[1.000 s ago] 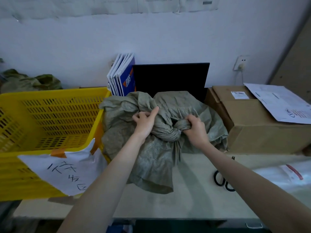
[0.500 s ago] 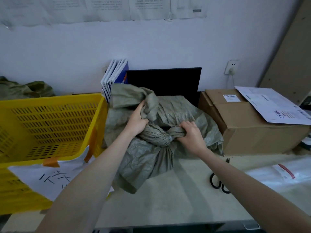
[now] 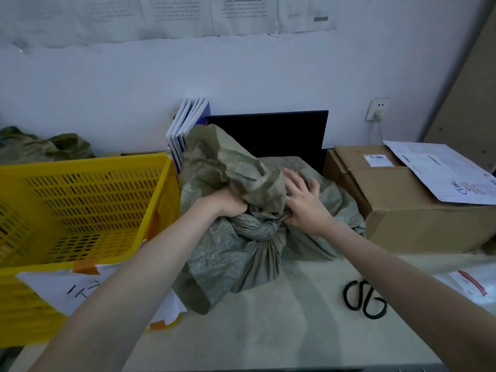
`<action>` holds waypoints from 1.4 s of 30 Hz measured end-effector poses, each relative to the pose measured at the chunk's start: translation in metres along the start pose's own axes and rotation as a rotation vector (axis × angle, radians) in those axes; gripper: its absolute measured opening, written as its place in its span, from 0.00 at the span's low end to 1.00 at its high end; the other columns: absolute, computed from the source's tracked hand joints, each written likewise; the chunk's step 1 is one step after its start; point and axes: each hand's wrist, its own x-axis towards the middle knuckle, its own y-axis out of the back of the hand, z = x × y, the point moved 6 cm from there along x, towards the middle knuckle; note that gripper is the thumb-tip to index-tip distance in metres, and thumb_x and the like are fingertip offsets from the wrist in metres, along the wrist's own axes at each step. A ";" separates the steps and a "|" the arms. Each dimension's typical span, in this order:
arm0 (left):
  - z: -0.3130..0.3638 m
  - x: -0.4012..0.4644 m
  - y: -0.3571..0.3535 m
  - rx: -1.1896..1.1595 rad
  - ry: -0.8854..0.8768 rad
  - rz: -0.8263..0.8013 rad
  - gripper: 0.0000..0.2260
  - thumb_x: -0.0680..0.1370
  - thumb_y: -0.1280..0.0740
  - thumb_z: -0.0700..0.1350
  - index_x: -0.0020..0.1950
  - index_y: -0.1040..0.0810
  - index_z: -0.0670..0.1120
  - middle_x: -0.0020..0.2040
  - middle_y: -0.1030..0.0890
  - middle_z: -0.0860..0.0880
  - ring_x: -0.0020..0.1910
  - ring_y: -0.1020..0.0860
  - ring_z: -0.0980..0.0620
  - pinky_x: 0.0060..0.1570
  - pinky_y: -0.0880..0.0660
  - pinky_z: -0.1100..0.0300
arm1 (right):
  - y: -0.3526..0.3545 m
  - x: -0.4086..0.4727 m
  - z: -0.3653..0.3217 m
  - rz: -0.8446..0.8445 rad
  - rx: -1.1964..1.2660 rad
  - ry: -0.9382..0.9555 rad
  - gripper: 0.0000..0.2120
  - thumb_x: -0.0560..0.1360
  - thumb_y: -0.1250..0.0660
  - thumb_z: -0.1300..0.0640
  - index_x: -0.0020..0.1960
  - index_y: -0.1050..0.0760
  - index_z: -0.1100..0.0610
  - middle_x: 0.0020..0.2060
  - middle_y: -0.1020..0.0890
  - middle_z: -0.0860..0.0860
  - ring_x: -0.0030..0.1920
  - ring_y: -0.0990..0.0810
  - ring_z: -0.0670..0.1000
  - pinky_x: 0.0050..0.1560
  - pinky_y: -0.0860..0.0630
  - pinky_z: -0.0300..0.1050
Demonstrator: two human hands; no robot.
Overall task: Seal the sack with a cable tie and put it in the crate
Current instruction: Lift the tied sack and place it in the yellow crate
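Note:
A grey-green woven sack (image 3: 228, 251) lies on the table, its neck twisted into a thick knot (image 3: 255, 226) at the front. My left hand (image 3: 228, 204) grips a bunch of the sack's loose fabric just left of the knot, fingers buried under a fold. My right hand (image 3: 304, 202) lies on the sack to the right of the knot with fingers spread and straight. The yellow slatted crate (image 3: 80, 210) stands directly left of the sack, holding nothing visible. No cable tie is visible.
Black-handled scissors (image 3: 365, 299) lie on the table at the right. A cardboard box (image 3: 402, 218) with papers on top stands right of the sack. Booklets (image 3: 185, 132) and a black panel (image 3: 281, 135) lean on the wall behind. A handwritten paper (image 3: 75, 288) is taped to the crate's front.
My right hand let go of the twisted neck and spread flat on the sack. My left hand shifted down, bunching the loose top fabric beside the knot.

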 end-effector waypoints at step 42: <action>-0.014 -0.038 -0.019 -0.232 0.168 0.615 0.50 0.64 0.23 0.58 0.75 0.54 0.61 0.77 0.51 0.50 0.76 0.48 0.42 0.66 0.39 0.33 | 0.047 0.055 0.020 0.191 0.471 -0.139 0.09 0.68 0.33 0.69 0.44 0.20 0.59 0.40 0.21 0.53 0.43 0.24 0.57 0.43 0.28 0.49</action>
